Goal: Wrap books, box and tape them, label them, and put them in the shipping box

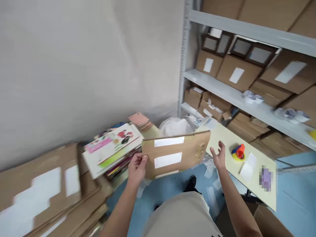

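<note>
My left hand (136,168) grips the left edge of a flat brown cardboard piece (175,154) with white labels, held upright in front of me. My right hand (218,155) hovers open just past the cardboard's right edge, fingers spread and not touching it. Behind the cardboard to the left lies a stack of colourful books (112,148). To the right a pale yellow table (249,174) carries a red and yellow tape dispenser (238,152) and a white paper slip (249,163).
Flattened cardboard sheets (49,194) are piled at the lower left by a white wall. A grey metal shelf unit (234,95) on the right holds several labelled cartons and tape rolls (251,97). A white bag (176,126) lies in the corner. The floor is blue.
</note>
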`<state>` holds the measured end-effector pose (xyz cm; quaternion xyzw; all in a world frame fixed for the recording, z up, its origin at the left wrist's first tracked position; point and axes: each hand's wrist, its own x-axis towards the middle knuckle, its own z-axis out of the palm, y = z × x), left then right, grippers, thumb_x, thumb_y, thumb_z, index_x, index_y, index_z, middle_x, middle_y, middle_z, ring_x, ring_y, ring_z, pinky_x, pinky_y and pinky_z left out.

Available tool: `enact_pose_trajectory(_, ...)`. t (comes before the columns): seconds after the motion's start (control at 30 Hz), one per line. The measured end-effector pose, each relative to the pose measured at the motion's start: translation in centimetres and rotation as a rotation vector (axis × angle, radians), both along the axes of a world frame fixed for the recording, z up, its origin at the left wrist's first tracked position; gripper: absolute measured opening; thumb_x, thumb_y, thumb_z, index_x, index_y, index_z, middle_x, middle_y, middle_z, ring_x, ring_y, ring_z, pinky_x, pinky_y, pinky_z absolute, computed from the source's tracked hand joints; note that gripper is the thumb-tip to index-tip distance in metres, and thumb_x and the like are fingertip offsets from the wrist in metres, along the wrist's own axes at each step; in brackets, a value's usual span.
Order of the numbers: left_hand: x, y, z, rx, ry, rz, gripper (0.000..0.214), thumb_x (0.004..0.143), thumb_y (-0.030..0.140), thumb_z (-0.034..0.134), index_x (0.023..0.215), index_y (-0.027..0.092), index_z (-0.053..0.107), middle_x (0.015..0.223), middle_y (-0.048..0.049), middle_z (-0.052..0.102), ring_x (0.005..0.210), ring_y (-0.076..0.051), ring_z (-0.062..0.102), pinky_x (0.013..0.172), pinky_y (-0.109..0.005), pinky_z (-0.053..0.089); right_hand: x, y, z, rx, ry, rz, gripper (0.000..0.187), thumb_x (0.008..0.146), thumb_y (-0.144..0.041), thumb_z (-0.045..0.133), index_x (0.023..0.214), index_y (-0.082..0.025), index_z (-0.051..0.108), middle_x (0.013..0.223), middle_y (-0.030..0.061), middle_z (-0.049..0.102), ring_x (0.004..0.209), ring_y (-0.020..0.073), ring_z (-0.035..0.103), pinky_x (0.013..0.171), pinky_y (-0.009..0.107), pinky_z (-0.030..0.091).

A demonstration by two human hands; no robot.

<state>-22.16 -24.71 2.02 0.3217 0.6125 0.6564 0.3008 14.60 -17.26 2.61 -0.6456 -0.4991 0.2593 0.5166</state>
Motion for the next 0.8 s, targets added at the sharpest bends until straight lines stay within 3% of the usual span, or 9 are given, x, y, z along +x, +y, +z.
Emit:
enact_pose_trajectory(0.1, 4.6, 4.5, 0.1, -0.054, 0.105, -0.161, 0.046, 0.064, 0.063, 0.070, 0.070, 0.020, 0.058, 0.062, 0.0012, 0.059, 0.058, -0.013, 0.053, 0.056, -0.024, 0.043, 4.5, 2.1, -0.7, -0.110, 0.206, -0.035, 0.077, 0.071, -0.064, 0.063, 0.132, -0.021, 0.044, 0.136, 0.0158, 0.052, 0.127, 0.0318, 0.049, 0.103, 0.048, 0.040)
enact_pose_trajectory(0.2, 8.7, 8.4, 0.1, -0.078, 0.172, -0.281, 0.048, 0.068, 0.067, 0.065, 0.073, 0.019, 0.060, 0.065, -0.0007, 0.062, 0.061, -0.015, 0.056, 0.059, -0.025, 0.046, 8.5, 3.4, -1.7, -0.213, 0.320, -0.056, 0.064, 0.070, -0.065, 0.064, 0.117, -0.022, 0.056, 0.113, 0.0093, 0.064, 0.112, 0.0287, 0.057, 0.097, 0.042, 0.045)
enact_pose_trajectory(0.3, 11.7, 11.7, 0.0, -0.091, 0.232, -0.327, 0.051, 0.069, 0.069, 0.063, 0.076, 0.019, 0.060, 0.069, -0.0016, 0.064, 0.065, -0.016, 0.058, 0.062, -0.027, 0.047, 12.1, 4.0, -1.7, -0.269, 0.407, -0.058, 0.055, 0.070, -0.066, 0.063, 0.106, -0.025, 0.062, 0.099, 0.0047, 0.064, 0.097, 0.0259, 0.059, 0.082, 0.037, 0.050)
enact_pose_trajectory(0.43, 14.6, 15.8, -0.4, -0.110, 0.305, -0.335, 0.052, 0.070, 0.071, 0.060, 0.078, 0.020, 0.059, 0.071, -0.0018, 0.065, 0.069, -0.017, 0.060, 0.068, -0.030, 0.049, 15.9, 4.2, -0.2, -0.385, 0.484, 0.027, 0.050, 0.071, -0.065, 0.067, 0.105, -0.029, 0.060, 0.096, 0.0031, 0.062, 0.089, 0.0233, 0.057, 0.069, 0.034, 0.051)
enact_pose_trajectory(0.63, 18.2, 22.1, -1.3, -0.104, 0.394, -0.480, 0.051, 0.071, 0.069, 0.060, 0.086, 0.020, 0.062, 0.086, -0.0056, 0.070, 0.086, -0.022, 0.064, 0.083, -0.035, 0.050, 18.2, 3.4, 0.9, -0.337, 0.600, 0.024, 0.048, 0.070, -0.063, 0.072, 0.102, -0.031, 0.058, 0.097, 0.0013, 0.060, 0.090, 0.0203, 0.055, 0.076, 0.035, 0.050)
enact_pose_trajectory(0.8, 20.4, 27.0, -1.5, -0.094, 0.329, -0.526, 0.050, 0.067, 0.066, 0.065, 0.086, 0.020, 0.061, 0.080, -0.0040, 0.068, 0.077, -0.019, 0.064, 0.074, -0.032, 0.052, 17.8, 3.5, 1.6, -0.220, 0.663, -0.070, 0.041, 0.073, -0.058, 0.072, 0.098, -0.030, 0.056, 0.095, 0.0010, 0.060, 0.087, 0.0200, 0.055, 0.077, 0.035, 0.048)
